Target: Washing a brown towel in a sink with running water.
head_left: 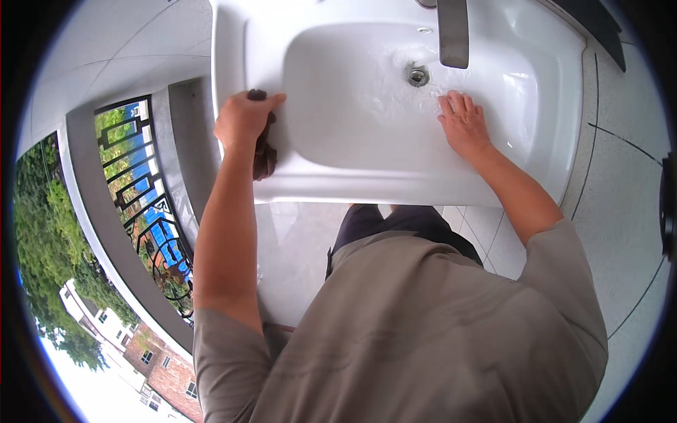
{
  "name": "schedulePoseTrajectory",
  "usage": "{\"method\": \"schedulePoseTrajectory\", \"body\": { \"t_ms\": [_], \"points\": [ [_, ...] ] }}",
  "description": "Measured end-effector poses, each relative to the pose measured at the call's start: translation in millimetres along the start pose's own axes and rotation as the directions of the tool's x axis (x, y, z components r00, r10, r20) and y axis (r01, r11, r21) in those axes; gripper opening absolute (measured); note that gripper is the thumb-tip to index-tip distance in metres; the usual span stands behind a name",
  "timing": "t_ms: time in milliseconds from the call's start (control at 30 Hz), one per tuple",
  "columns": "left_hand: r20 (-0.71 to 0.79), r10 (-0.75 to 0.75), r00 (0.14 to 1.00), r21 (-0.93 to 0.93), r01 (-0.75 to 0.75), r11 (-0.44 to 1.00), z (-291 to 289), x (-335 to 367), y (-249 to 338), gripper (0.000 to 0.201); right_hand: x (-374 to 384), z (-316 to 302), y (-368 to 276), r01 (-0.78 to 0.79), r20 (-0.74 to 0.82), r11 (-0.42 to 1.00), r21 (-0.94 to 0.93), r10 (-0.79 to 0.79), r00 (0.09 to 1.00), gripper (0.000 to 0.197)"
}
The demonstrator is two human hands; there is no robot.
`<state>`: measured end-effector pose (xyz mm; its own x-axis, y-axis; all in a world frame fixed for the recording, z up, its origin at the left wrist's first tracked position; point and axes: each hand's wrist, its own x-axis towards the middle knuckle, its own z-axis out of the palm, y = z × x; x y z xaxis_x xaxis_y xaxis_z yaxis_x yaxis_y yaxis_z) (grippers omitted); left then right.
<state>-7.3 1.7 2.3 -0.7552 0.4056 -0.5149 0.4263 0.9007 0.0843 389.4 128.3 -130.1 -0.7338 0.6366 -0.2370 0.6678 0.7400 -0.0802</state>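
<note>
My left hand (245, 120) is closed around a bunched dark brown cloth (266, 161) on the left ledge of the white sink (317, 185). Part of the cloth hangs toward the front rim, and the thumb points at the basin. Inside the basin, to the right of the metal drain (417, 75), my right hand (465, 125) is held palm down with its fingers apart and nothing in them. Shallow, rippling water surrounds the drain and reaches the fingertips. Whether the fingers touch the basin floor, I cannot tell.
A grey metal faucet (453, 35) juts over the basin from the back. A dark flat object (599, 28) sticks out at the back right corner, beside the tiled wall (624, 162). To the left stands a balcony wall with a black railing (134, 166).
</note>
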Motion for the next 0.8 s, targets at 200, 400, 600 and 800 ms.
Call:
{"method": "schedulePoseTrajectory", "body": {
  "t_ms": [200,400,600,800],
  "points": [
    [0.008,-0.017,1.0,0.016,0.017,1.0,-1,0,1,0.044,37,19,-63,0.362,-0.112,0.931,0.048,-0.355,0.928,0.04],
    [-0.013,-0.016,1.0,0.018,0.017,1.0,2,0,0,0.044,109,23,-103,0.571,-0.286,0.801,0.18,-0.512,0.81,0.058],
    [-0.022,-0.023,0.999,0.05,0.024,0.998,0,-1,2,0.047,97,35,-164,0.307,-0.278,0.898,0.316,-0.222,0.935,0.068],
    [-0.018,-0.027,0.999,-0.009,0.027,1.0,0,-1,-3,0.049,90,21,-90,0.558,-0.26,0.779,0.286,-0.497,0.828,0.048]
  ]
}}
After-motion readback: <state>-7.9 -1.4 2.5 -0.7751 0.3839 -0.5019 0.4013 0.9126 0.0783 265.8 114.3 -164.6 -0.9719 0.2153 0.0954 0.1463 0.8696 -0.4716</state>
